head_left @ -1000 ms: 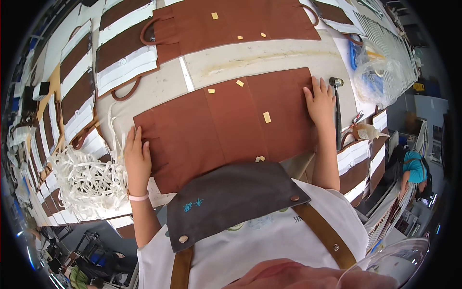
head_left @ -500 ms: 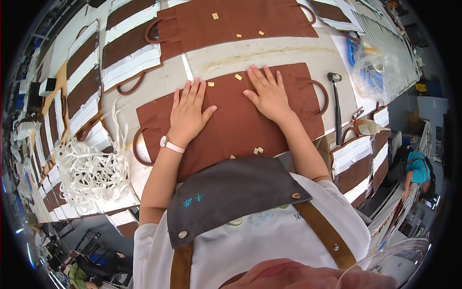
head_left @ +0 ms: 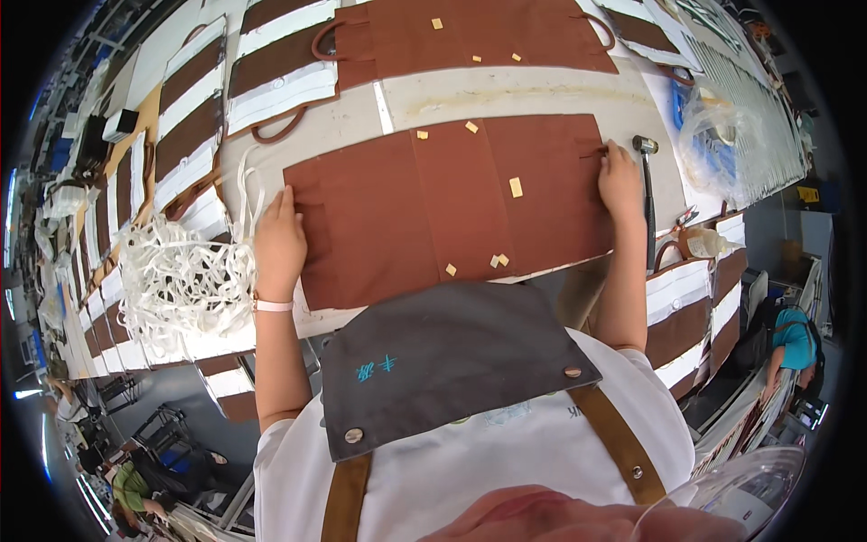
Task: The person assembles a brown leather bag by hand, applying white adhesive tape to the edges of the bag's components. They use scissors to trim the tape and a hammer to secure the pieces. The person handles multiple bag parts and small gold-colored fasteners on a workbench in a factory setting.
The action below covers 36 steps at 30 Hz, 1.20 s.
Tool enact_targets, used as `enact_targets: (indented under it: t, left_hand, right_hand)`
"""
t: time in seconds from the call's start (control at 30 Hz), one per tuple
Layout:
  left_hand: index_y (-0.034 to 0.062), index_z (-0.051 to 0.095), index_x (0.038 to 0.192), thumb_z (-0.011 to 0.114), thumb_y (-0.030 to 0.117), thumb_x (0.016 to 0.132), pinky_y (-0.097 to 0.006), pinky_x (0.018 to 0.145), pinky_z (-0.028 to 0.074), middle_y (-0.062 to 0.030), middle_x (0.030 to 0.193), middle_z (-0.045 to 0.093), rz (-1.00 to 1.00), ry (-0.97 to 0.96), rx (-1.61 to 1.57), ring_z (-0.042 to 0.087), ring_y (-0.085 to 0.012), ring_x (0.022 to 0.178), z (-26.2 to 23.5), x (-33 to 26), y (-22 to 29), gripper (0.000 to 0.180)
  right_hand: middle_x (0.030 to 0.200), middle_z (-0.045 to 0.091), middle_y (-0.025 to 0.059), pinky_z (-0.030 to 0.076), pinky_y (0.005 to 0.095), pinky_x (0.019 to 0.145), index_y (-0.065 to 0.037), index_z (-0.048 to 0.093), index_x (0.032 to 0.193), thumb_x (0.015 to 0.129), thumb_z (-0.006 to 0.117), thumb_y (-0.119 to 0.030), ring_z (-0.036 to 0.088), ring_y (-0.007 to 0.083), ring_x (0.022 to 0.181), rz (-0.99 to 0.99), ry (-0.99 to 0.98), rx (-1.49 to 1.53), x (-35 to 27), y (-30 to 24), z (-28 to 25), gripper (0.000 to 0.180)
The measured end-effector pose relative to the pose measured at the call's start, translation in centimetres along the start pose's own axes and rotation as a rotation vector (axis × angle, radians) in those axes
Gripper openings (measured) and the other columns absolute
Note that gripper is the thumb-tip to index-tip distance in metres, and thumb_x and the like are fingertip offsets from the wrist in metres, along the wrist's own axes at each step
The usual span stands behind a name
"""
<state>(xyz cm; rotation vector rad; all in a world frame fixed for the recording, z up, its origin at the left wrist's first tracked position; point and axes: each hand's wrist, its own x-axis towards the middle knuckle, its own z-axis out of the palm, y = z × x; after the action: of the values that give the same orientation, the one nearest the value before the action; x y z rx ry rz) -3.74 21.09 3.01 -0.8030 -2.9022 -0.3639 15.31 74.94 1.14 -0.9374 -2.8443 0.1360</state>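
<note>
A flat reddish-brown bag panel (head_left: 375,212) with small yellow pieces on it lies across the near part of the table. At its left edge, my left hand (head_left: 282,242) grips the side where a loop handle was visible earlier; the thumb is hidden. My right hand (head_left: 620,185) is closed at the opposite edge, its fingers curled over the handle there, of which only a short dark bit shows. Between the hands, a yellow rectangular piece (head_left: 516,187) rests right of the panel's middle.
Another brown panel (head_left: 397,41) lies farther back. White strips (head_left: 181,280) are heaped left of my left hand. Beyond my right hand are a hammer (head_left: 647,181), red-handled pliers (head_left: 688,217) and a clear plastic bag (head_left: 722,135). Brown-and-white panels (head_left: 188,126) line the left. A person in blue (head_left: 795,339) is far right.
Both hands, flat on the panel before, have moved apart to its left and right edges and closed there. The yellow rectangle on the panel is now uncovered. The view has shifted slightly.
</note>
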Motion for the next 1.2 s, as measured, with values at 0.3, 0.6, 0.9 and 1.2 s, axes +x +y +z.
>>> enact_targets:
  t: [0.3,0.6,0.9,1.2]
  left_hand:
    - [0.0182,0.066,0.129,0.056,0.01,0.098,-0.043,0.078,0.053,-0.0157,0.101,0.07,-0.047,0.26,-0.118,0.066,-0.0355,0.09,-4.3,1.2,-0.7,0.034]
    - [0.0196,0.066,0.132,0.057,0.011,0.098,-0.037,0.079,0.051,-0.0172,0.097,0.069,-0.159,0.304,-0.217,0.066,-0.0295,0.085,-9.2,2.5,0.6,0.036]
    - [0.0148,0.065,0.132,0.056,0.008,0.099,-0.037,0.082,0.051,-0.0158,0.102,0.069,-0.013,0.432,-0.227,0.066,-0.0303,0.088,-7.2,1.9,0.5,0.035]
    - [0.0125,0.063,0.133,0.061,0.014,0.096,-0.037,0.089,0.053,-0.0209,0.138,0.051,-0.242,0.534,-0.267,0.057,-0.0339,0.118,1.9,-0.2,0.2,0.037]
  right_hand:
    - [0.096,0.07,0.0181,0.052,0.0463,0.08,-0.011,0.075,0.104,0.093,0.061,-0.022,0.066,0.0383,0.091,-0.052,0.333,0.178,2.2,2.2,-4.8,0.021]
    - [0.097,0.073,0.0163,0.052,0.0395,0.08,-0.012,0.074,0.113,0.095,0.062,-0.029,0.069,0.034,0.091,0.028,0.38,0.377,2.3,1.2,-10.0,0.027]
    - [0.106,0.07,0.019,0.05,0.0441,0.087,-0.011,0.07,0.122,0.091,0.068,-0.023,0.065,0.0378,0.097,-0.111,0.561,0.18,2.2,0.7,-7.5,0.033]
    - [0.104,0.062,0.0097,0.052,0.0334,0.077,-0.002,0.064,0.113,0.087,0.066,0.003,0.062,0.0218,0.091,-0.421,-0.15,0.919,-11.9,-14.9,-2.3,0.027]
